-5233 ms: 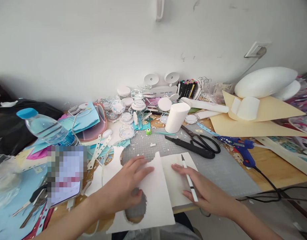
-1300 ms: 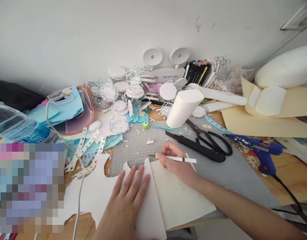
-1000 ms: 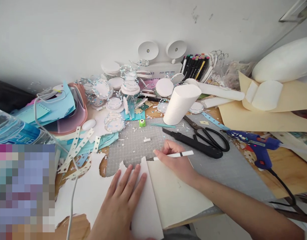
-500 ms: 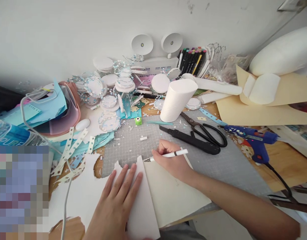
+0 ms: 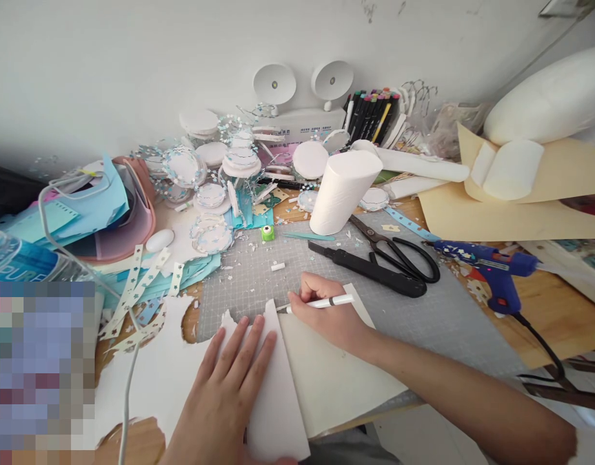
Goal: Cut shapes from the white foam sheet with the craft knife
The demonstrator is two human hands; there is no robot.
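Down on the grey cutting mat [image 5: 423,323], the left hand [image 5: 224,394] lay flat with fingers spread, pressing a white sheet [image 5: 273,394] with ragged cut-outs – its grip released. Just beside it, the right hand [image 5: 326,310] had its grip clenched around a white craft knife [image 5: 317,302], tip at the top edge of a cream card [image 5: 336,374] – black scissors [image 5: 399,252] and a blue glue gun [image 5: 486,271] lay beyond on the tabletop [image 5: 559,316]
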